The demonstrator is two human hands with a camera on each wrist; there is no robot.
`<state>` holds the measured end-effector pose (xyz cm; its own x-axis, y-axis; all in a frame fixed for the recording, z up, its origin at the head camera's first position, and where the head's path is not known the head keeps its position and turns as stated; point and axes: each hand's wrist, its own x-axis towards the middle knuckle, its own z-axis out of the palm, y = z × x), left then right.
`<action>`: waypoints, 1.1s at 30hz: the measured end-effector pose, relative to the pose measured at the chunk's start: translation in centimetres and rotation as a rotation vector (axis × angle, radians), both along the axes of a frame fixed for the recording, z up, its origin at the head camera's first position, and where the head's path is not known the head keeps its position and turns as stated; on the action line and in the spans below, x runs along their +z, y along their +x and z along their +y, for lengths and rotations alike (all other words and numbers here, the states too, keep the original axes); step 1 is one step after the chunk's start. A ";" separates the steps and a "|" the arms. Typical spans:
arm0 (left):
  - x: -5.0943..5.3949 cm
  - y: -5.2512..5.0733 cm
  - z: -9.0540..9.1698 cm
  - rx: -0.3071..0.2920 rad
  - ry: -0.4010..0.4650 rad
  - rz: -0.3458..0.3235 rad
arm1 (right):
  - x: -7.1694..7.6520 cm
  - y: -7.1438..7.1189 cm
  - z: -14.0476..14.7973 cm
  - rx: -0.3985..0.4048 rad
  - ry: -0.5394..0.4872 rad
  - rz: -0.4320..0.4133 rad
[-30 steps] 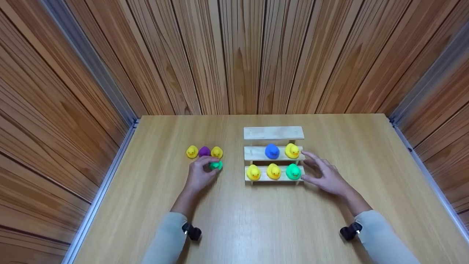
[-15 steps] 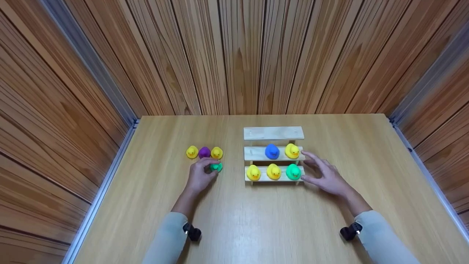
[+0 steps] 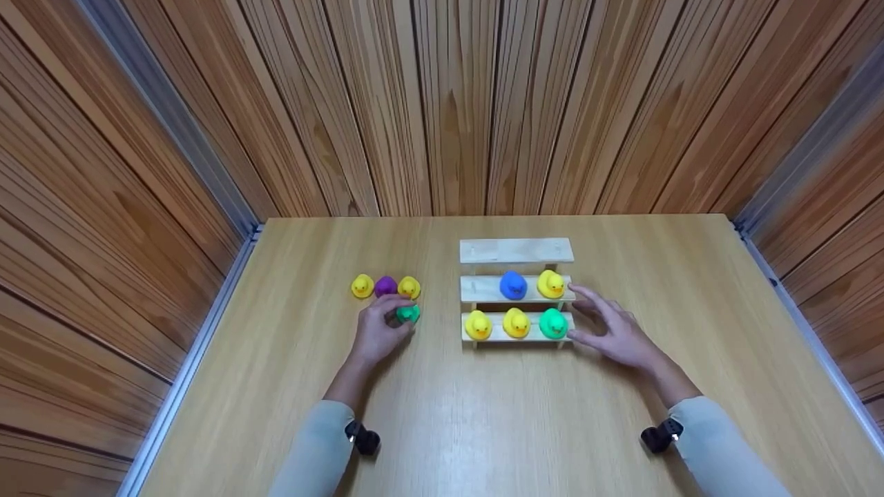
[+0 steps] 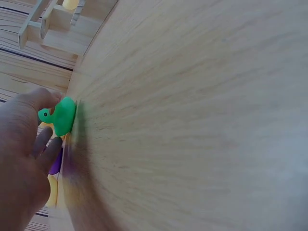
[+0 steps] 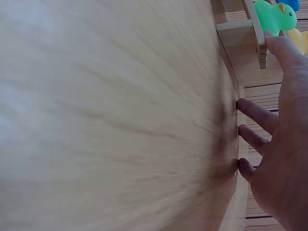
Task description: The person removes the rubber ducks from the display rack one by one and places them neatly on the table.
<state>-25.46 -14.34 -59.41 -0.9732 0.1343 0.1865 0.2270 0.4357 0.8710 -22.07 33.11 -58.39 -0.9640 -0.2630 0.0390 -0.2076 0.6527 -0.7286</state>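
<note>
My left hand [image 3: 378, 330] has its thumb and fingers about a green rubber duck [image 3: 408, 313], pinching it low at the table in front of a short row of ducks. That row holds a yellow duck [image 3: 362, 286], a purple duck [image 3: 385, 286] and another yellow duck [image 3: 409, 287]. My right hand [image 3: 617, 334] rests with spread fingers at the right end of a stepped wooden rack [image 3: 472, 288]. Its thumb touches the rack's lowest step beside a second green duck [image 5: 275, 17], and several fingertips rest on the table.
On the rack's middle step sit a blue duck [image 3: 513, 285] and a yellow duck [image 3: 550, 284]. Two yellow ducks share the lowest step with the green one. The top step [image 3: 516, 250] is bare. Wood-panelled walls [image 3: 452, 103] border the table.
The green duck at my left hand has shifted slightly toward me, and its face now shows more plainly. My right hand and the rack look unmoved.
</note>
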 end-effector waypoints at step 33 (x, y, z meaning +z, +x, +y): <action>3.4 1.3 5.6 0.021 0.011 0.115 | 0.0 -0.1 0.0 0.006 -0.006 0.006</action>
<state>-24.11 -8.73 -56.01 -0.9480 0.1114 0.2980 0.3162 0.4320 0.8446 -22.16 33.10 -58.44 -0.9620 -0.2690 0.0462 -0.2160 0.6471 -0.7312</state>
